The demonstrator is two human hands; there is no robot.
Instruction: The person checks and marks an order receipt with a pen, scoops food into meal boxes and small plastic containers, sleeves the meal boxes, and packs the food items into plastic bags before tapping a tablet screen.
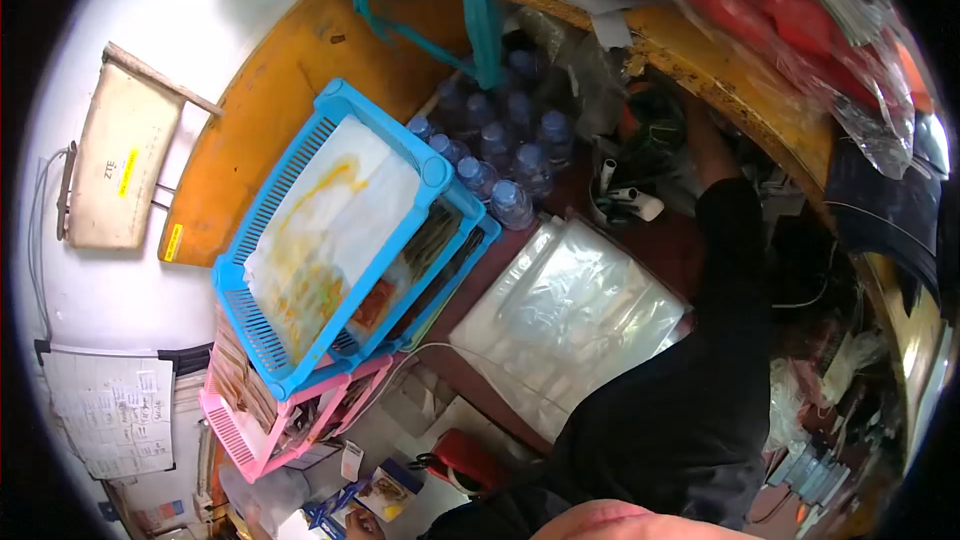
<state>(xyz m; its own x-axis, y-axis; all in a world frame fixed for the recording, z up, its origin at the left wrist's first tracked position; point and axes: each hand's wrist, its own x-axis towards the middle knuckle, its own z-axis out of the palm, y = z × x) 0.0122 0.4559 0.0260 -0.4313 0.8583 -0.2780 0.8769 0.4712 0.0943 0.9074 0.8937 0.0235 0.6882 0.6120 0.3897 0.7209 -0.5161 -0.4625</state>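
An arm deep in the dim clutter under the shelf.
The right hand [690, 108] is lost in shadow beside the green clutter [660, 135] beneath the shelf [690, 52]; I can't tell how wide its grip is or whether it has anything. The left hand [363, 524], cut off at the lower edge, is near a box [390, 490], its grip unclear too. Reaching half-blind, that forearm could knock the white pieces [640, 203], and a dragging sleeve [728, 240] might shift the slick bags [575, 310].
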